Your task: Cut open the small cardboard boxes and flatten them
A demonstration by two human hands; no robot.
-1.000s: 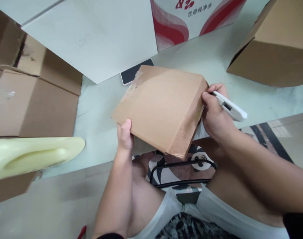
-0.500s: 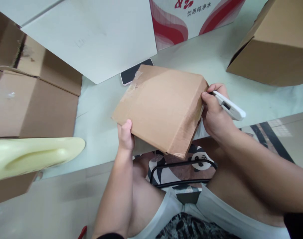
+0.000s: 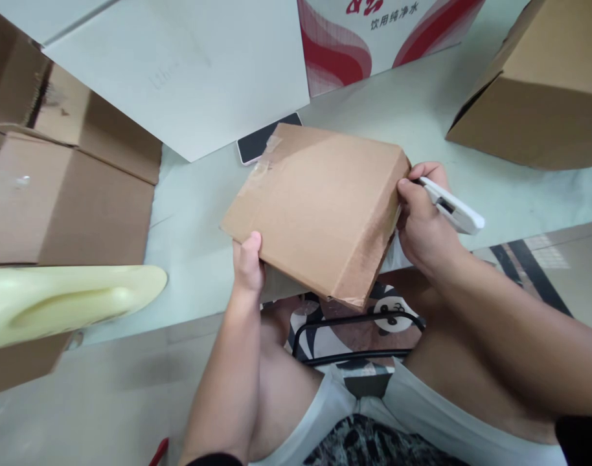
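Observation:
A flat brown cardboard box is held tilted over the front of the table, clear tape along its far left side. My left hand grips its near left edge, thumb on top and the other fingers hidden underneath. At the box's right end is my right hand, closed around a white box cutter. Its thumb and forefinger meet at the box's far right corner. The cutter's handle sticks out to the right behind the hand; its blade end is hidden by the fingers and the box.
A black-screened phone lies behind the box on the pale table. Behind stand a white carton and a red-and-white carton. Brown boxes flank both sides, one at right. A pale yellow curved object juts in from the left.
The box and both hands appear very slightly farther right, along with a small shift of the whole view. Both holds look the same.

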